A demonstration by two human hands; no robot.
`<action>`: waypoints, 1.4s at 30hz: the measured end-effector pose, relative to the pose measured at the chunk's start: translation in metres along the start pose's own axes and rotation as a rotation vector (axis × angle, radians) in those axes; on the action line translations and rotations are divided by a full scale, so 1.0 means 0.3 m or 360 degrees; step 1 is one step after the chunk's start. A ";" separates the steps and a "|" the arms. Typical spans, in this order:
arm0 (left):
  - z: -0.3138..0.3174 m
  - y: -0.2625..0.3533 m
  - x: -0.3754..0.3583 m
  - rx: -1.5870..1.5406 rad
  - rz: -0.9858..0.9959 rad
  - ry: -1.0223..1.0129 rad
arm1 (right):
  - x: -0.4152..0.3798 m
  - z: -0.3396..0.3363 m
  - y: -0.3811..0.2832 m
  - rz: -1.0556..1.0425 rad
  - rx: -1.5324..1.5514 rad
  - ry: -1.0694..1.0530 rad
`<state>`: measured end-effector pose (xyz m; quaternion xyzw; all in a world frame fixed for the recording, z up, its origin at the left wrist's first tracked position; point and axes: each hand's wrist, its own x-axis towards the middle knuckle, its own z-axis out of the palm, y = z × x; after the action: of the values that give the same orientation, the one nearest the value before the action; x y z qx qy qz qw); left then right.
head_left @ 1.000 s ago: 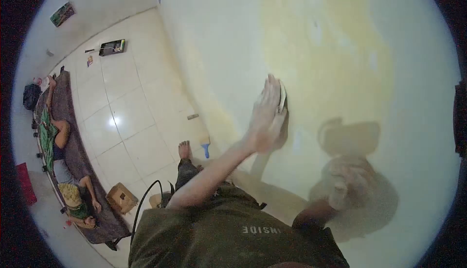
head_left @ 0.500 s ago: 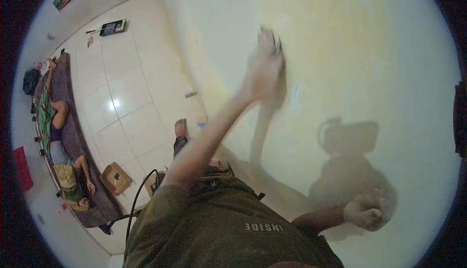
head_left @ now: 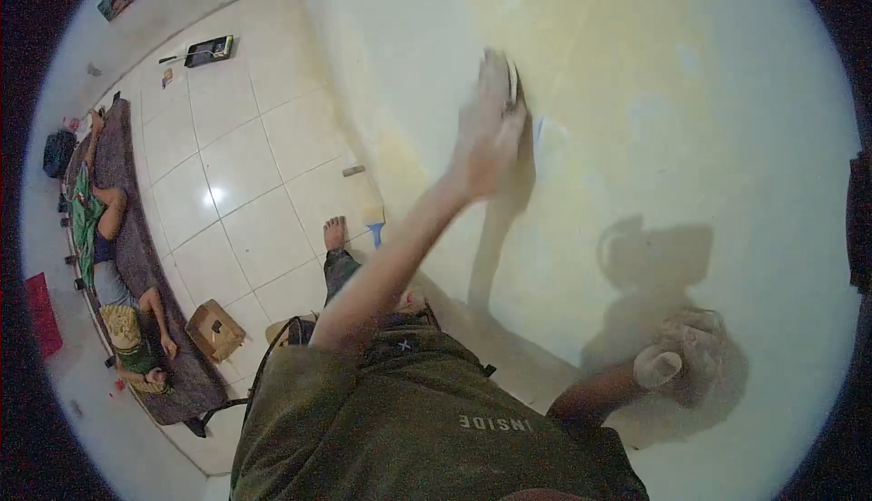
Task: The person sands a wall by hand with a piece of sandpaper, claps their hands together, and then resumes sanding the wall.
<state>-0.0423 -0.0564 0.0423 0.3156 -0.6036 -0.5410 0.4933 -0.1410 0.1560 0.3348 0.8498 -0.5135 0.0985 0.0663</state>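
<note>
My left hand point(head_left: 490, 133) is pressed against the pale wall point(head_left: 409, 56), at the edge of a yellowish patch. Its fingers are closed on a thin, light-edged flat piece point(head_left: 513, 85), mostly hidden under them. Lower right, my right hand point(head_left: 686, 356) is near the wall, looking whitish and dusty, with curled fingers and the thumb towards me. What it holds, if anything, cannot be made out. Shadows of my arm and head fall on the wall around both hands.
On the tiled floor are a blue-handled brush point(head_left: 375, 228), a small grey block point(head_left: 353, 171), a black tray point(head_left: 209, 51) with a roller, and an open cardboard box point(head_left: 215, 331). A person point(head_left: 113, 287) lies on a dark mat point(head_left: 136, 210) at the left. My bare foot point(head_left: 335, 232) stands near the brush.
My left hand has shifted slightly down and left along the wall. My right hand has moved up a little and turned, its thumb now more visible. More of the brush shows.
</note>
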 end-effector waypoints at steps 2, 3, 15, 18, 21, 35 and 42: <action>0.080 0.037 -0.156 0.0072 -0.0101 -0.0085 | -0.088 0.068 0.035 -0.0059 0.0030 0.0268; 0.072 0.082 -0.218 0.0083 -0.0177 -0.0241 | -0.097 0.094 0.044 -0.0074 0.0047 0.0413; 0.235 0.053 -0.314 0.0099 -0.0074 -0.0028 | -0.106 0.113 0.059 -0.0069 -0.0146 0.0560; 0.292 0.044 -0.416 0.0121 -0.0116 -0.0061 | -0.119 0.134 0.040 -0.0072 -0.0048 0.0648; 0.271 0.036 -0.345 0.0042 -0.0123 0.0092 | -0.143 0.155 0.042 -0.0119 -0.0081 0.0673; 0.095 -0.009 -0.173 -0.0229 -0.0340 0.0151 | -0.135 0.188 -0.002 -0.0088 -0.0245 0.0778; 0.193 -0.266 -0.328 0.0187 -0.0097 0.0112 | -0.221 0.328 -0.038 -0.0003 -0.0097 0.0711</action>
<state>-0.0779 0.0362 -0.0556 0.3811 -0.6066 -0.5081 0.4781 -0.1513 0.1973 0.2234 0.8051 -0.4879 0.2687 0.2040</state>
